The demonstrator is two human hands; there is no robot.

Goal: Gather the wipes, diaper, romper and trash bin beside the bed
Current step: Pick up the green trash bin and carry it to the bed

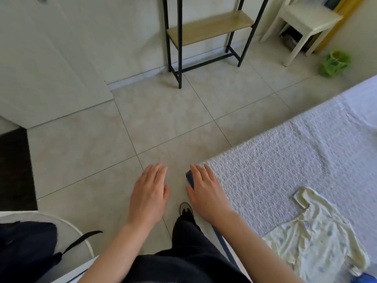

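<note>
A pale yellow romper (314, 240) with small blue prints lies spread flat on the bed (285, 160), near its lower right part. A bit of something blue (365, 277) shows at the bottom right corner; I cannot tell what it is. A trash bin with a green bag (334, 63) stands on the floor at the far right, past the bed. My left hand (149, 193) hovers over the floor tiles, fingers apart, holding nothing. My right hand (206, 190) hangs over the bed's near corner, also empty and spread. No wipes or diaper are visible.
A black metal rack with a wooden shelf (208, 27) stands against the far wall. A white stool (306, 19) sits at the back right by the bin. A white round surface with a dark bag (26, 244) is at lower left. My leg and shoe (185, 209) are below.
</note>
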